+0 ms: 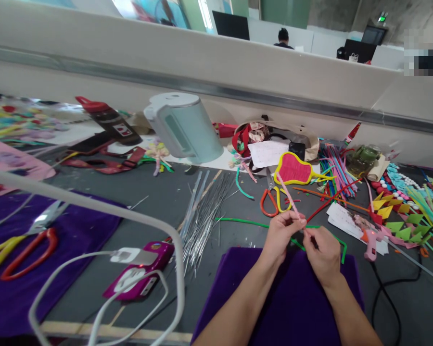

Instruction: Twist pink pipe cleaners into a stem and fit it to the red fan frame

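Strip (289,196), pink, right of frame centre, is pinched tightly between fingertips of the left hand (282,234); the right hand's (324,249) fingers are curled alongside, their hold indeterminable.

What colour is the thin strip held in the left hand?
The strip is light pink, seen best in the head view.

Pale kettle (200,132), red-lidded bottle (120,129), magenta device (161,253), dark monitor (231,25) beyond partition (202,65)
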The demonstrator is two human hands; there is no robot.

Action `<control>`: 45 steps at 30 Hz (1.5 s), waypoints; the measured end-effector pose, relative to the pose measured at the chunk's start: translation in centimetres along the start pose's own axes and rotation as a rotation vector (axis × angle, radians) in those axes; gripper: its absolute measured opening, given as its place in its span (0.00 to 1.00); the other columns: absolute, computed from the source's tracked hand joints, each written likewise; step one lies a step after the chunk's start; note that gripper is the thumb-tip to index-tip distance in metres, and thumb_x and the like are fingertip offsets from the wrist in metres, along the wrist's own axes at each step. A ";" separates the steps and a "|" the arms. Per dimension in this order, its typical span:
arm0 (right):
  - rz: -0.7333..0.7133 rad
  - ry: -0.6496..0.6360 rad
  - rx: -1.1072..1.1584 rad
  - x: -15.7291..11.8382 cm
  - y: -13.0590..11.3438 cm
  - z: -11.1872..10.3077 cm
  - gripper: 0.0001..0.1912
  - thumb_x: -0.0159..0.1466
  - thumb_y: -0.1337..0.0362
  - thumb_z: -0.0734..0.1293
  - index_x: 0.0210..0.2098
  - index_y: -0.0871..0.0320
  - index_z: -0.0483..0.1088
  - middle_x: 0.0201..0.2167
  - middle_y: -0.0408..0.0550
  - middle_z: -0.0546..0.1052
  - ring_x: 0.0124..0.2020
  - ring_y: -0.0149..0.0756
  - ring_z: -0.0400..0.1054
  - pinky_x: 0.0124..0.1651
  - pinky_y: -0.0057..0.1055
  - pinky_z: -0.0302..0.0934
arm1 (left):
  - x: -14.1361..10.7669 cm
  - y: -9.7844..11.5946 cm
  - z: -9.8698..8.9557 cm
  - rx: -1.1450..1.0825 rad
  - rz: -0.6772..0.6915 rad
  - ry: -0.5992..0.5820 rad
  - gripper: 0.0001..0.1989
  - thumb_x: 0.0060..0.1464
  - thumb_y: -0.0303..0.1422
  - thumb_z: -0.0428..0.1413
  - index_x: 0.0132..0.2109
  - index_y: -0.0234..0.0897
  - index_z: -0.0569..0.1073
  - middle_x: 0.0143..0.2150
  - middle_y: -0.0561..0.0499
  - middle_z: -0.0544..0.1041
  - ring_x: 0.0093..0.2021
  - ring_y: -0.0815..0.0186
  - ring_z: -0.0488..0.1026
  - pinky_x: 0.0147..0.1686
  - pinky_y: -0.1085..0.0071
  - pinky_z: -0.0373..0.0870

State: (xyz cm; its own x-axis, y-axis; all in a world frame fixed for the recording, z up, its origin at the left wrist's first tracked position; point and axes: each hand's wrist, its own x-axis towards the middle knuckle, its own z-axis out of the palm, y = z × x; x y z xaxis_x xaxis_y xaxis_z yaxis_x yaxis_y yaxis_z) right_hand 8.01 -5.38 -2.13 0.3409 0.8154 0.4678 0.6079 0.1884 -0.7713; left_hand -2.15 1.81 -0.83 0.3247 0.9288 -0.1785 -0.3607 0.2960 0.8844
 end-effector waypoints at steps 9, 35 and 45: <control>0.797 -0.236 1.093 0.8 0.2 0.7 0.13 0.52 0.57 0.72 0.24 0.60 0.68 0.13 0.37 0.66 0.13 0.21 0.52 0.13 0.18 0.49 | -0.2 0.4 -0.2 -0.076 -0.012 -0.167 0.11 0.38 0.33 0.67 0.31 0.34 0.76 0.25 0.52 0.75 0.29 0.69 0.72 0.32 0.75 0.66; 0.619 -0.165 0.776 1.1 2.3 1.1 0.13 0.52 0.56 0.71 0.25 0.61 0.71 0.16 0.41 0.71 0.14 0.24 0.58 0.16 0.22 0.55 | 2.0 -1.4 -1.3 0.046 0.058 -0.116 0.13 0.34 0.35 0.68 0.28 0.33 0.76 0.27 0.51 0.75 0.27 0.71 0.69 0.31 0.75 0.64; 0.186 -0.062 0.181 0.6 2.6 1.6 0.12 0.58 0.57 0.65 0.25 0.59 0.71 0.19 0.44 0.73 0.21 0.30 0.64 0.26 0.26 0.59 | 2.6 -1.8 -1.7 0.046 0.070 -0.056 0.15 0.29 0.36 0.69 0.26 0.32 0.76 0.28 0.50 0.75 0.26 0.70 0.68 0.30 0.73 0.64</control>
State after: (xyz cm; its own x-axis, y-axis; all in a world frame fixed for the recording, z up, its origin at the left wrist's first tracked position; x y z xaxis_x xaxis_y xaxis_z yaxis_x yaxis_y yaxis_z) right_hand 8.64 -3.50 -4.57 0.3867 0.8761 0.2880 0.3990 0.1226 -0.9087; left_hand -2.11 4.05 -3.65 0.3491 0.9326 -0.0918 -0.3442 0.2188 0.9130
